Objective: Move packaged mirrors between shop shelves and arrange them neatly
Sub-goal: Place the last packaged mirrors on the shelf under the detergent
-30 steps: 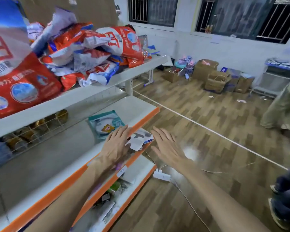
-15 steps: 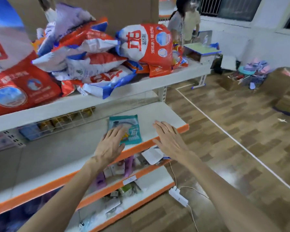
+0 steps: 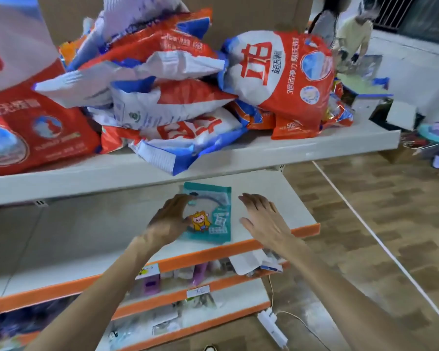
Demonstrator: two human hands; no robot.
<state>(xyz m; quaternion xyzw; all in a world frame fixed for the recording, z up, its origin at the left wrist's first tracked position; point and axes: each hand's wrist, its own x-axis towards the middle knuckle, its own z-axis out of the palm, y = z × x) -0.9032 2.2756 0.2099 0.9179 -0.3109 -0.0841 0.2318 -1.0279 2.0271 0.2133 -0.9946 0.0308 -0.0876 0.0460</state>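
Observation:
A teal packaged mirror (image 3: 211,219) with a cartoon pig lies flat on the white middle shelf (image 3: 86,236), close to its orange front edge. My left hand (image 3: 171,219) rests on the packet's left side, fingers spread and touching it. My right hand (image 3: 261,219) hovers open just right of the packet, apart from it, holding nothing. Both forearms reach in from below.
Red, white and blue detergent bags (image 3: 281,79) pile up on the shelf above and overhang its edge. Lower shelves hold small packets (image 3: 249,262) and a price tag (image 3: 198,290). A white power strip (image 3: 273,328) lies on the wood floor. Two people (image 3: 345,34) stand at the back right.
Both hands have risen from the lower shelf's edge onto the middle shelf. My left hand now lies on the teal packet, and the right hand sits beside it.

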